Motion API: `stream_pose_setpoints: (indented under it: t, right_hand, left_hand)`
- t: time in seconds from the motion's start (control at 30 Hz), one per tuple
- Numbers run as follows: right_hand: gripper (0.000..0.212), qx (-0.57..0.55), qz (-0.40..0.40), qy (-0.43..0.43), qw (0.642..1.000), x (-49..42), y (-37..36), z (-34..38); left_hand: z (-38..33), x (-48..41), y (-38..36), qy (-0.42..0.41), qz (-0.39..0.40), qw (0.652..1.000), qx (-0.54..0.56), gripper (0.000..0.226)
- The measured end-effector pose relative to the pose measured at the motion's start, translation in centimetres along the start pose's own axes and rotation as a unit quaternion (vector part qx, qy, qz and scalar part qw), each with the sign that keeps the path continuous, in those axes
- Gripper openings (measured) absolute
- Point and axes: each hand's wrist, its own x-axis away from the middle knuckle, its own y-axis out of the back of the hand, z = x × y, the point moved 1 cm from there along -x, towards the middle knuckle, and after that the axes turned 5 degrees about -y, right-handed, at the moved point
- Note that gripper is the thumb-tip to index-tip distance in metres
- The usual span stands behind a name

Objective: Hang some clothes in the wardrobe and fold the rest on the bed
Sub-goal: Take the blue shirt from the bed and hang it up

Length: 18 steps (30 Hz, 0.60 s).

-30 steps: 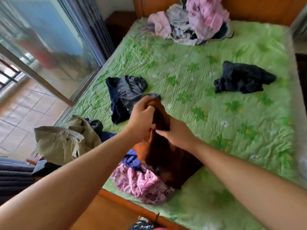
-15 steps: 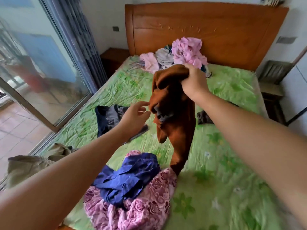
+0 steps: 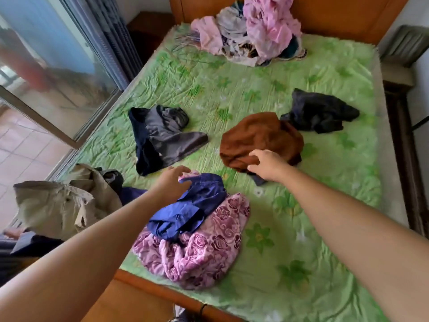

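A brown garment [image 3: 260, 135] lies crumpled in the middle of the green bed [image 3: 313, 240]. My right hand [image 3: 267, 165] hovers at its near edge with fingers loosely spread, holding nothing. My left hand [image 3: 171, 182] reaches over a blue garment [image 3: 192, 205] that lies on top of a purple rose-patterned cloth [image 3: 197, 252] near the foot of the bed; its curved fingers touch the blue fabric's top edge without gripping it.
A grey and navy garment [image 3: 160, 135] lies left of centre, a black one [image 3: 320, 112] at the right. A pink and white clothes pile [image 3: 253, 31] sits by the wooden headboard. Khaki clothing [image 3: 62, 201] hangs off the bed's left side beside a glass door [image 3: 46, 66].
My right hand held the brown garment up in the air; it has let go, and the garment now lies on the bed. Both hands have come down toward the near pile.
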Motion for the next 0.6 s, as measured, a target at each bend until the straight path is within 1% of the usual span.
stream_pose_setpoints:
  t: [0.13, 0.23, 0.3, 0.4, 0.43, 0.5, 0.6]
  right_hand:
    - [0.055, 0.012, 0.045, -0.011, 0.999, 2.0, -6.7, -0.3]
    - [0.050, -0.001, 0.077, -0.019, 0.997, 3.3, -11.2, -0.1]
    - [0.048, -0.017, 0.099, -0.027, 0.995, 3.8, -14.5, 0.1]
    - [0.046, -0.035, 0.124, -0.045, 0.991, 3.7, -19.6, 0.6]
    - [0.042, -0.044, 0.131, -0.051, 0.989, 3.5, -21.2, 0.8]
    - [0.038, -0.069, 0.136, -0.065, 0.986, 2.7, -24.2, 1.6]
    - [0.043, -0.086, 0.099, -0.080, 0.988, 0.5, -27.4, 2.6]
  left_hand:
    - [5.1, 1.7, -3.0, 0.027, 0.061, 0.997, -0.046, 0.050]
    - [7.9, 2.2, -5.1, 0.039, 0.107, 0.991, -0.071, 0.054]
    - [9.4, 2.1, -6.7, 0.048, 0.129, 0.987, -0.078, 0.056]
    - [11.6, 1.0, -9.4, 0.039, 0.153, 0.985, -0.070, 0.059]
    - [12.4, 0.5, -10.2, 0.035, 0.148, 0.986, -0.066, 0.061]
    - [14.0, -0.9, -11.7, 0.033, 0.111, 0.992, -0.055, 0.058]
    - [16.2, -3.5, -13.4, 0.007, 0.062, 0.997, -0.037, 0.044]
